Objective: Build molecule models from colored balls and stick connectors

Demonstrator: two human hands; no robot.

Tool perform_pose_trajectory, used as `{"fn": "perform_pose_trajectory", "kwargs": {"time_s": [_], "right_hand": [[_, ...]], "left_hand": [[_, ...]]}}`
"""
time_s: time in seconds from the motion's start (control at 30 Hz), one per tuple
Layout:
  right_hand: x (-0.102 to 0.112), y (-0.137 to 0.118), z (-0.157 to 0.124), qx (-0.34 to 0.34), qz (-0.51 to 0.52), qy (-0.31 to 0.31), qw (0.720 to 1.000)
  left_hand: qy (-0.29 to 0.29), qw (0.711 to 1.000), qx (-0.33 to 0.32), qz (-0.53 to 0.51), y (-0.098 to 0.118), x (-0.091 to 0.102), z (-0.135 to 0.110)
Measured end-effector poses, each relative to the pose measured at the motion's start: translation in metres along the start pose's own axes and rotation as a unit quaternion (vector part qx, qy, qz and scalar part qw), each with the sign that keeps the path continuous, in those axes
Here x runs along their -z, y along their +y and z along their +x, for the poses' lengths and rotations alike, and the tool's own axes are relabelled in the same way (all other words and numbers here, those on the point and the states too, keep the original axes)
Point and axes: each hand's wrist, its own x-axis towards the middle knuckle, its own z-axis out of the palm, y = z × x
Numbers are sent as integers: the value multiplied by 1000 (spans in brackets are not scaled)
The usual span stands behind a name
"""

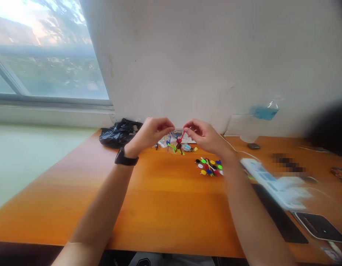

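Note:
My left hand (159, 129), with a dark watch (126, 157) on its wrist, is raised over the far part of the table. Its thumb and forefinger pinch the top of a blue stick. Opposite it, my right hand (199, 133) pinches a red stick. Both sticks belong to one assembly of coloured plastic sticks (178, 146), in blue, green, black and red, hanging between the hands. Below and to the right of it lies a cluster of loose coloured plastic pieces (208, 168), several with round discs; my right forearm covers part of it.
The wooden table (165, 214) meets a white wall. A black plastic bag (118, 133) lies behind my left wrist. Clear bags with small parts (189, 147) lie behind the assembly. To the right are a white power strip (273, 184), cables, a black mat (278, 214) and a dark flat device (320, 226).

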Motion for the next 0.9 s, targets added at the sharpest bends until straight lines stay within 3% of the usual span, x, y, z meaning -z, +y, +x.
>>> {"fn": "perform_pose_trajectory", "kwargs": {"time_s": [0.17, 0.37, 0.47, 0.57, 0.63, 0.7, 0.77, 0.83, 0.9], "right_hand": [[-7, 26, -2, -77, 60, -116, 988], [-17, 69, -4, -135, 101, -253, 953], [-26, 88, -7, -164, 122, -291, 935], [-29, 102, -10, -183, 153, -284, 929], [-26, 109, -11, -205, 173, -249, 931], [-18, 118, -11, -236, 194, -177, 936], [-7, 126, -10, -280, 233, -43, 930], [4, 134, -10, -321, 278, 113, 898], [14, 140, -11, -333, 295, 200, 873]], "left_hand": [[-83, 991, 78, -70, -24, -8, -1], [-228, 944, 173, -163, -74, -21, -8], [-248, 934, 189, -174, -95, -30, -12], [-214, 941, 214, -151, -106, -33, -14], [-178, 946, 234, -134, -110, -31, -15], [-157, 947, 256, -110, -113, -28, -16], [-159, 946, 269, -83, -117, -25, -17], [-180, 944, 269, -66, -120, -24, -18], [-204, 941, 265, -60, -121, -25, -19]]}}
